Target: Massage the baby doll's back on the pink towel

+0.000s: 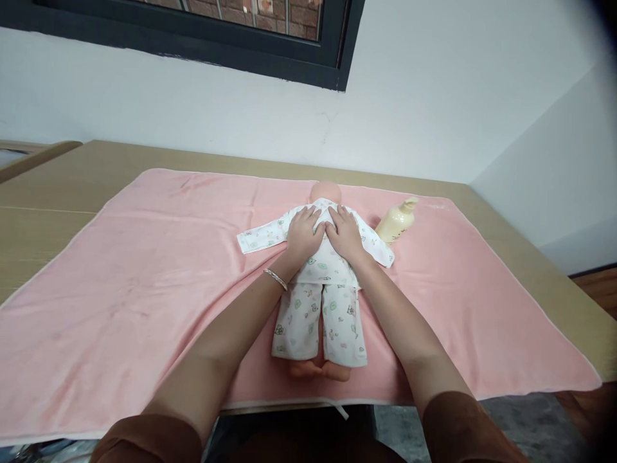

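Pink, soft terry towel [144, 276] covers most of the pale wooden worktop [58, 193], and on it, right of centre, lies a soft-bodied baby doll [321, 270], head towards the wall, bare feet [321, 370] towards the person. The doll wears a white cotton two-piece suit printed with small animals, sleeves spread to either side. Left hand [303, 233] and right hand [344, 233] rest side by side, palms down, on the doll's upper trunk just below the bald head [326, 191]; the fingers [299, 217] of both lie flat and slightly spread, pressing on the cloth and closed around nothing. A thin silver bangle [275, 278] circles the left wrist. A cream plastic pump bottle [396, 222] lies tilted on the towel just beside the doll's far sleeve, apart from both hands.

Handling, as judged: the doll looks light and limp, with loose limbs and a rigid head; its clothing is thin and likely to slide and bunch under pressure. The firmest hold would be around the trunk under the arms, with the head supported.
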`<action>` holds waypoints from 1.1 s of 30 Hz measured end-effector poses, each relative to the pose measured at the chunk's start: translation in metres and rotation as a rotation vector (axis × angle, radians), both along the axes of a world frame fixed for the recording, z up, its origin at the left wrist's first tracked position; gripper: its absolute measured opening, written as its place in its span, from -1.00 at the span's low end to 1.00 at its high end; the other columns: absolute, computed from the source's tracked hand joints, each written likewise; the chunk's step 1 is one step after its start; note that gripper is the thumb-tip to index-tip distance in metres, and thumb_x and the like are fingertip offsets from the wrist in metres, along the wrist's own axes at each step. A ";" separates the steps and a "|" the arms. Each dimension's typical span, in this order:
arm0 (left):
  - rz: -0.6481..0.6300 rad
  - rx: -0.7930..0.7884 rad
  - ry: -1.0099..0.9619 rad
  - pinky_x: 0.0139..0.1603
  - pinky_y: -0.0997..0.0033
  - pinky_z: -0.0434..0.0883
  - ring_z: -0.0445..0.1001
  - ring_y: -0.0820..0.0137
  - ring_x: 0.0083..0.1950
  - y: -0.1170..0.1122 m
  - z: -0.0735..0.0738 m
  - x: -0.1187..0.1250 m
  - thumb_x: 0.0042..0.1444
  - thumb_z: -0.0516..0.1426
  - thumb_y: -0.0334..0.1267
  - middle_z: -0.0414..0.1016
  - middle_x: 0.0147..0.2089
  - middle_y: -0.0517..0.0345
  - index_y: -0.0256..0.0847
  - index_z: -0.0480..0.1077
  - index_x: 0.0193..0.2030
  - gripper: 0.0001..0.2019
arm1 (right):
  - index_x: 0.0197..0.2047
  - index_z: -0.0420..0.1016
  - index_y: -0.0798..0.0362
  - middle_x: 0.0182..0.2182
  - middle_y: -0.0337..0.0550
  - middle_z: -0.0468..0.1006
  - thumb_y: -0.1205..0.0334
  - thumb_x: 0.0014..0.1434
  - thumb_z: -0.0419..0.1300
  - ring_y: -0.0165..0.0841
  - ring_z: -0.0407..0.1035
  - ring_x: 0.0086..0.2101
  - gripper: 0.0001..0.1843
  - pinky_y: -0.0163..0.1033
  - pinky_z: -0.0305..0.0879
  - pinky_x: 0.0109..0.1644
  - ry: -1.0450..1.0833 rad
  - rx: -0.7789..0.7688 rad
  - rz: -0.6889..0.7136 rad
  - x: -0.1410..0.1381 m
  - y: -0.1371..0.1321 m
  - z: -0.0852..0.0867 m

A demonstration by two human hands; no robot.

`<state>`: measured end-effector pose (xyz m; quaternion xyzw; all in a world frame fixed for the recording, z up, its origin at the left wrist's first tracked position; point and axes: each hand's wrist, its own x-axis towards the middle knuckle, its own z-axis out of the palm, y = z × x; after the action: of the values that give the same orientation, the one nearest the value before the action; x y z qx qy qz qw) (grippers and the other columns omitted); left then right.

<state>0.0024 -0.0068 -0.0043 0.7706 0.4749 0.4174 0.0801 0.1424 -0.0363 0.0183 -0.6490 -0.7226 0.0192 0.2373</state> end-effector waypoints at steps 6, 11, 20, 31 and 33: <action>0.036 0.104 -0.022 0.34 0.02 0.38 0.46 0.21 0.23 -0.007 0.002 0.000 0.25 0.02 -0.25 0.56 0.13 0.00 -0.14 0.56 -0.05 -0.70 | 0.41 0.20 0.14 0.39 0.13 0.13 0.17 0.42 -0.12 -0.09 -0.02 0.39 -0.44 0.07 -0.09 0.44 -0.054 0.006 -0.002 -0.004 -0.006 0.008; 0.099 0.178 -0.036 0.18 0.15 0.48 0.55 0.25 0.06 -0.012 -0.001 0.000 0.24 0.01 -0.26 0.63 -0.05 0.02 -0.13 0.57 -0.17 -0.72 | 0.38 0.24 0.22 0.32 0.25 0.25 0.20 0.42 -0.16 -0.02 0.15 0.31 -0.44 0.02 0.17 0.32 -0.159 -0.054 -0.061 -0.020 -0.025 0.025; 0.071 0.054 -0.010 0.40 0.02 0.29 0.39 0.18 0.31 -0.006 0.002 0.000 0.26 0.02 -0.22 0.50 0.21 -0.05 -0.22 0.47 0.08 -0.66 | 0.42 0.17 0.17 0.40 0.14 0.11 0.12 0.39 -0.07 -0.05 -0.03 0.40 -0.39 0.03 0.01 0.42 0.009 -0.105 0.013 -0.002 -0.010 0.021; 0.036 0.116 -0.034 0.25 0.12 0.41 0.49 0.25 0.13 -0.010 0.002 -0.005 0.27 -0.05 -0.27 0.60 -0.02 -0.01 -0.17 0.52 -0.17 -0.70 | 0.25 0.43 0.07 0.31 0.08 0.29 0.25 0.32 -0.02 -0.04 0.14 0.32 -0.51 0.02 0.16 0.35 -0.056 -0.118 0.018 -0.017 -0.026 0.037; 0.060 0.092 -0.039 0.30 0.08 0.38 0.46 0.22 0.19 -0.009 0.002 -0.004 0.27 -0.04 -0.25 0.58 0.05 -0.02 -0.18 0.51 -0.11 -0.70 | 0.24 0.45 0.03 0.31 0.03 0.31 0.20 0.31 0.00 -0.07 0.16 0.32 -0.52 -0.01 0.18 0.33 -0.025 -0.140 0.021 -0.012 -0.023 0.038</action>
<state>-0.0015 -0.0158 -0.0027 0.7506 0.4765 0.4559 0.0412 0.1307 -0.0597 0.0559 -0.6567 -0.7291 0.0640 0.1818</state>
